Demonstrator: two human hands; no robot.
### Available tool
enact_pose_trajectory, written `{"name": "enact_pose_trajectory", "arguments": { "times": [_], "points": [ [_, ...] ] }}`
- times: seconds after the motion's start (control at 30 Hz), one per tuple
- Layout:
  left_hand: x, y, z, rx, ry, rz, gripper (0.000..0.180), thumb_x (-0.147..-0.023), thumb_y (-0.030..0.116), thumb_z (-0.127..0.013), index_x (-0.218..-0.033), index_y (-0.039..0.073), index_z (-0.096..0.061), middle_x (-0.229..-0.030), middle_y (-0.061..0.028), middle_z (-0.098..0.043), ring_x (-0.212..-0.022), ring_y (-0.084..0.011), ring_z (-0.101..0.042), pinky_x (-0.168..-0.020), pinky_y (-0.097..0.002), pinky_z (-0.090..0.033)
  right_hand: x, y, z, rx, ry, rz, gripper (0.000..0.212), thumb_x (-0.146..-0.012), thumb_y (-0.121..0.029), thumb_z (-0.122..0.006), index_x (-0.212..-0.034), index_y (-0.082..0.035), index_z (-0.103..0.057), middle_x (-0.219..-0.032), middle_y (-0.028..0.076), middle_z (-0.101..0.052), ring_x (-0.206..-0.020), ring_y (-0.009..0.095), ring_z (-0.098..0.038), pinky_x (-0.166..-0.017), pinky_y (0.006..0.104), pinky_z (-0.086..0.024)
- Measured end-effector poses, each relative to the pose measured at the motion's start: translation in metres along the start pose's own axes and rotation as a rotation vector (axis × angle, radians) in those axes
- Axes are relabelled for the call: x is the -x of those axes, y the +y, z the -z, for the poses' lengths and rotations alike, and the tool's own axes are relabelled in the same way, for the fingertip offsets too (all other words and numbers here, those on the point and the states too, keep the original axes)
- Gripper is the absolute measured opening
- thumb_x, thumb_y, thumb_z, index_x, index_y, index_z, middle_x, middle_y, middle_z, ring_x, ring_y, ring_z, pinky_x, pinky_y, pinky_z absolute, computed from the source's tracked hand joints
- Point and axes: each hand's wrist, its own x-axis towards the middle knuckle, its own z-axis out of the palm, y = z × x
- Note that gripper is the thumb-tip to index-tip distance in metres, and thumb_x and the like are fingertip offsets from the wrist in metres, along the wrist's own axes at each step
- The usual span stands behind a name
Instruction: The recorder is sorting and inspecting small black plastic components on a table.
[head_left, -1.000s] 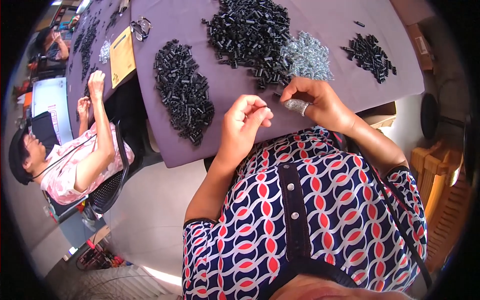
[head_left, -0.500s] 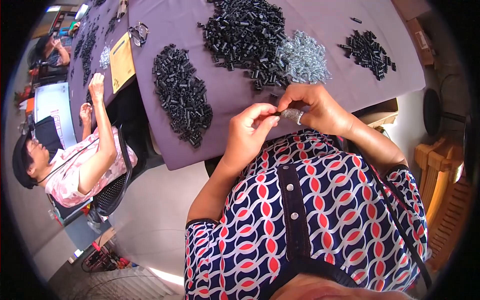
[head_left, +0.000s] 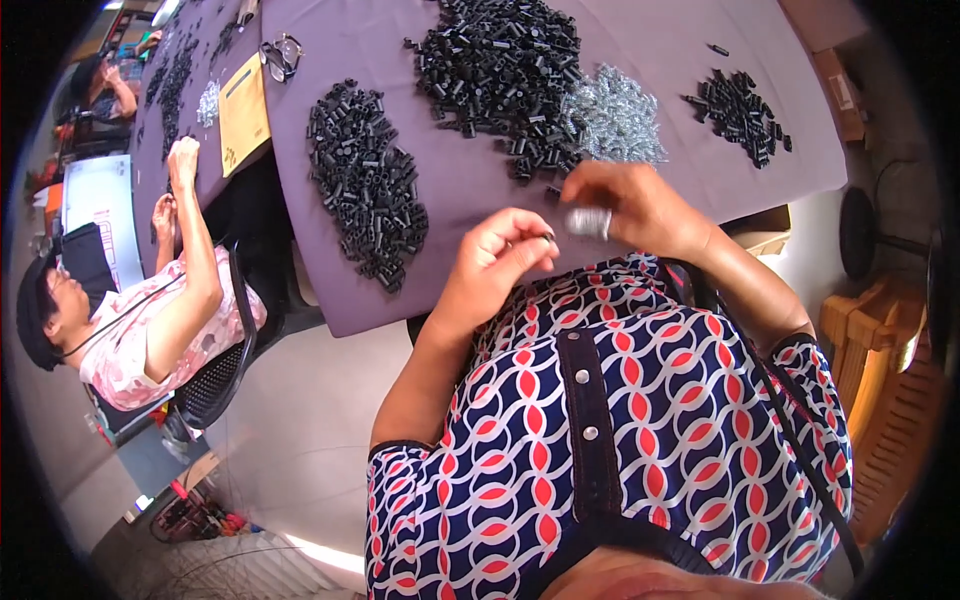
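Observation:
My left hand is closed, pinching a small black tube piece between thumb and fingertips at the table's near edge. My right hand is just to its right, somewhat blurred. Its index finger and thumb are bent and apart, with nothing visible between them. Grey-white tape wraps one digit of that hand. Just beyond the right hand lie a heap of tiny shiny silver pieces, apparently springs, and a large heap of black tube pieces.
An elongated black pile lies at left, a smaller one at right, on the mauve-covered table. Glasses and a yellow envelope lie at upper left. Another person works at left. A wooden chair stands right.
My hands, together before, have come apart. The right hand has drawn away from the black piece and its fingers have parted; the left still holds the piece. The view has shifted slightly.

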Motion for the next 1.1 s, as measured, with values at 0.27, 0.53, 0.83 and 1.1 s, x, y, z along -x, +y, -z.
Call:
{"name": "enact_pose_trajectory", "arguments": {
  "times": [0.27,0.53,0.83,1.1],
  "points": [
    [-0.005,0.000,0.009,0.025,0.178,-0.106,0.011,-0.098,0.007,-0.061,-0.107,0.000,-0.062,-0.094,-0.0062,-0.069,-0.080,-0.0118,-0.064,-0.079,-0.0264,-0.054,-0.033,0.007,-0.001,0.695,0.123,0.288,0.030,-0.068,0.000,-0.065,-0.098,-0.005,-0.065,-0.093,0.011,-0.060,-0.089,0.033,-0.064,-0.072,0.0420,-0.054],
    [-0.003,-0.001,0.011,0.049,0.183,-0.101,0.011,-0.098,0.007,-0.060,-0.107,0.000,-0.062,-0.094,-0.0058,-0.069,-0.081,-0.0116,-0.065,-0.079,-0.0261,-0.054,-0.041,0.006,-0.003,0.778,0.055,0.356,0.036,-0.063,0.002,-0.066,-0.099,-0.005,-0.064,-0.093,0.011,-0.058,-0.089,0.033,-0.062,-0.074,0.0418,-0.054],
    [-0.006,0.000,0.009,-0.010,0.179,-0.080,0.013,-0.098,0.009,-0.061,-0.108,0.001,-0.062,-0.095,-0.0068,-0.070,-0.081,-0.0126,-0.065,-0.079,-0.0269,-0.053,-0.024,-0.010,-0.004,0.105,0.103,0.086,0.041,-0.074,0.016,-0.059,-0.111,-0.001,-0.065,-0.098,0.008,-0.062,-0.094,0.020,-0.066,-0.081,0.0314,-0.052],
    [-0.010,0.011,0.000,-0.026,0.192,-0.075,0.015,-0.098,0.010,-0.063,-0.108,-0.002,-0.064,-0.092,-0.0071,-0.069,-0.077,-0.0115,-0.065,-0.074,-0.0258,-0.055,-0.022,-0.004,-0.006,-0.431,-0.103,-0.053,0.020,-0.091,0.010,-0.060,-0.108,0.003,-0.066,-0.103,0.005,-0.064,-0.094,0.012,-0.063,-0.086,0.0256,-0.052]
  ]
}}
